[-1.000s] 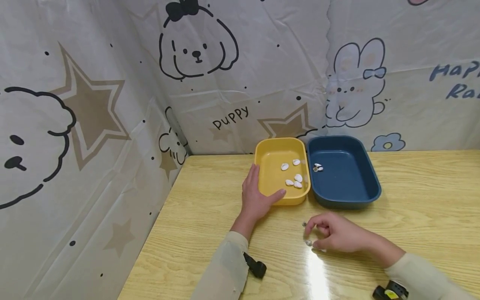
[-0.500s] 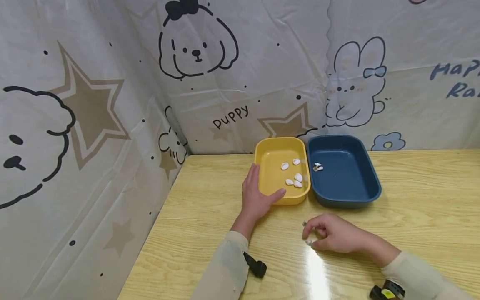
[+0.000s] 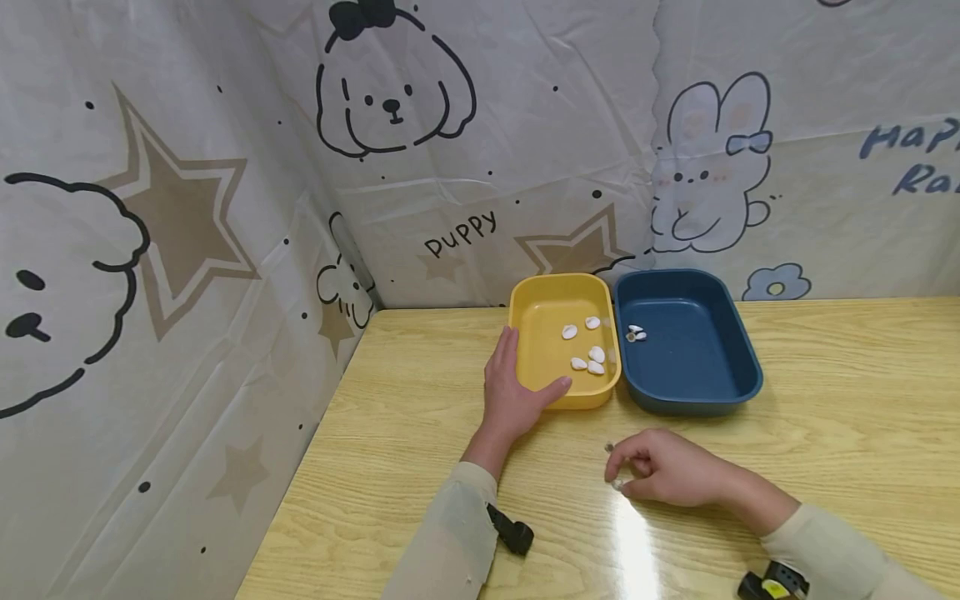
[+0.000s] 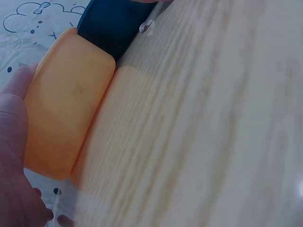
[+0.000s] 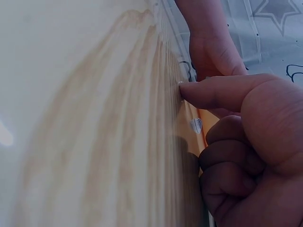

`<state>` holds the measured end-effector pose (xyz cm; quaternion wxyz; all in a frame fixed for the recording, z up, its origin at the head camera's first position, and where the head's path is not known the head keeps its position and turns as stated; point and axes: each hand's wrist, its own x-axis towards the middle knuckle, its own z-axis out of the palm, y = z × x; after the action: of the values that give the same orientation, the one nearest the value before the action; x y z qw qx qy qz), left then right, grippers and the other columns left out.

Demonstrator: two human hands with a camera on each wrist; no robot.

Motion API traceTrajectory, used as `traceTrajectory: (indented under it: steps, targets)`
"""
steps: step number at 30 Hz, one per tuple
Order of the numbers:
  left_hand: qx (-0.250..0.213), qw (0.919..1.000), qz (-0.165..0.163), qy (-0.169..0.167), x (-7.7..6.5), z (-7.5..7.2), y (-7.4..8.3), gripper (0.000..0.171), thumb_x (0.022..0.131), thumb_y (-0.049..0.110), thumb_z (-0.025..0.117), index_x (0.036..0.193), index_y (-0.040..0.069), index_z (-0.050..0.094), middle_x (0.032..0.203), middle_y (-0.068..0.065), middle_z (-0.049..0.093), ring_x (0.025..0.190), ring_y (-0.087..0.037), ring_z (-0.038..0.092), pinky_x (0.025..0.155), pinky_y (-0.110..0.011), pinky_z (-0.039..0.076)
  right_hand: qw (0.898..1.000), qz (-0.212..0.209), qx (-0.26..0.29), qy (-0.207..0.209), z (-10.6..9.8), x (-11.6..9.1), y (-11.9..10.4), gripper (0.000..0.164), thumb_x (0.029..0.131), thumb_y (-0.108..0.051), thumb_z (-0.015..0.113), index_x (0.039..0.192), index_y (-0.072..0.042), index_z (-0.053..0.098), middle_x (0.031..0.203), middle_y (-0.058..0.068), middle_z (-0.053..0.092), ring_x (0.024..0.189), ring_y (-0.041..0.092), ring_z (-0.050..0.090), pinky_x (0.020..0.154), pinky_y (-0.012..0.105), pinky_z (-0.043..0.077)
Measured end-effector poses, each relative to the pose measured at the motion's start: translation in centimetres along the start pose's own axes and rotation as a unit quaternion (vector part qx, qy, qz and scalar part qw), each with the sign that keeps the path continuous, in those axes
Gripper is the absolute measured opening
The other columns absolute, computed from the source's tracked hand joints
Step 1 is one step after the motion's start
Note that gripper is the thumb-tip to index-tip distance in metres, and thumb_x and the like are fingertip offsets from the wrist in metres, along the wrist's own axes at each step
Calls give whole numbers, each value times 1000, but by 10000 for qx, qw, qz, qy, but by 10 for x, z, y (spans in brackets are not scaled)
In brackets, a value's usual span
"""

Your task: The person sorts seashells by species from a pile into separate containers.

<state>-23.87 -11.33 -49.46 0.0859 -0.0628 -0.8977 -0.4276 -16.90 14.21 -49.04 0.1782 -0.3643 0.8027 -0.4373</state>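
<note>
My left hand (image 3: pixel 513 400) holds the near left corner of a yellow plastic bin (image 3: pixel 551 287), thumb over its front rim and fingers along its side. Several white seashells (image 3: pixel 596 354) lie in that bin. Above the table in front of the bins, my right hand (image 3: pixel 671 471) pinches a small seashell (image 3: pixel 617 484) between thumb and index finger, mostly covered by the fingertips in the right wrist view. Another small, striped seashell (image 5: pixel 196 125) lies on the table just beyond this hand. A few small shells (image 3: pixel 636 334) sit at the left side of the blue bin (image 3: pixel 690 408).
Both bins stand side by side at the back edge of the wooden table (image 3: pixel 847 400), against a printed curtain (image 3: pixel 480 100). Light glares off the table (image 3: pixel 633 550) near the right hand. Black wrist cameras (image 3: pixel 513 533) sit on both sleeves.
My right hand has shifted slightly left, and its thumb and index finger have drawn together around the nearer shell. My left hand and both bins have stayed put.
</note>
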Motion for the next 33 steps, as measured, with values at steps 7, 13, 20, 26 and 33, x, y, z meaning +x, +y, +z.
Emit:
traceTrajectory:
  steps: [7, 13, 20, 26, 33]
  targets:
    - [-14, 10000, -56, -7, -1, 1, 0, 112, 77, 57, 80, 161, 15, 19, 166, 5, 12, 148, -25, 14, 116, -46, 19, 9999, -34, -122, 102, 2, 0, -1, 9, 88, -18, 78, 91, -23, 71, 55, -17, 33, 52, 3, 51, 105, 33, 41]
    - [-11, 9999, -124, -19, -1, 1, -1, 112, 76, 57, 80, 161, 17, 19, 165, 6, 12, 148, -23, 14, 116, -46, 20, 9997, -32, -219, 111, 4, -1, -1, 9, 86, -17, 79, 87, -21, 71, 55, -17, 39, 49, -2, 38, 62, 22, 45]
    - [7, 10000, -65, 42, 1, 2, -2, 112, 76, 59, 79, 161, 16, 20, 165, 5, 13, 147, -24, 16, 116, -47, 21, 9997, -160, -57, -193, 1, 3, 0, 13, 87, -18, 79, 94, -27, 72, 56, -17, 34, 48, -1, 37, 83, 22, 49]
    - [-26, 10000, -83, 14, 0, 2, -1, 112, 76, 58, 80, 161, 17, 20, 165, 6, 12, 147, -24, 15, 116, -47, 20, 9982, -347, -8, -486, 0, 6, 1, 16, 89, -13, 75, 98, -27, 74, 58, -17, 35, 50, -2, 33, 74, 20, 47]
    - [-7, 10000, -83, 25, 1, 2, -1, 112, 76, 58, 80, 161, 18, 19, 165, 6, 12, 148, -24, 15, 116, -46, 20, 9992, -105, -64, -375, -1, 7, -2, 12, 89, -17, 77, 95, -25, 71, 58, -15, 39, 51, -1, 37, 68, 21, 47]
